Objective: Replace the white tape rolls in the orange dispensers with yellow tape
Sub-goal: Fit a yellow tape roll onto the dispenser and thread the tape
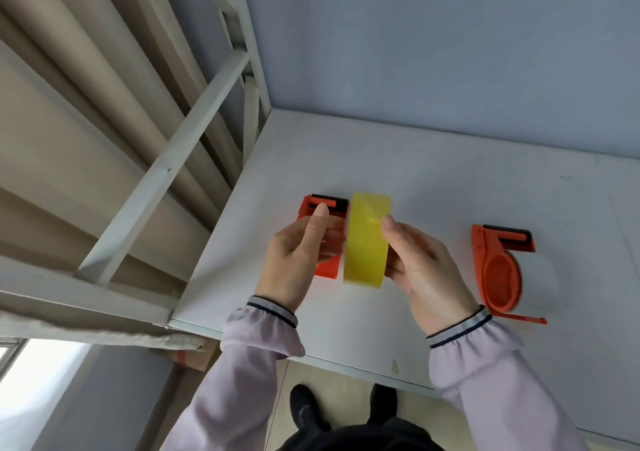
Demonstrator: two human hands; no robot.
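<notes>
A yellow tape roll point(366, 242) stands on edge above the white table point(433, 187), held between both hands. My right hand point(420, 270) grips its right side, thumb on the roll's face. My left hand point(299, 256) is shut on an orange dispenser point(327, 208), pressed against the roll's left side; the dispenser's black roller shows at its far end. A second orange dispenser point(498, 270) lies on the table to the right with a white tape roll point(540, 270) still in it.
A white metal shelf frame point(166, 170) rises at the table's left edge, with beige rolls point(69, 69) behind it. A blue-grey wall point(450, 52) backs the table. My shoes point(308, 409) stand on the floor below the table's near edge.
</notes>
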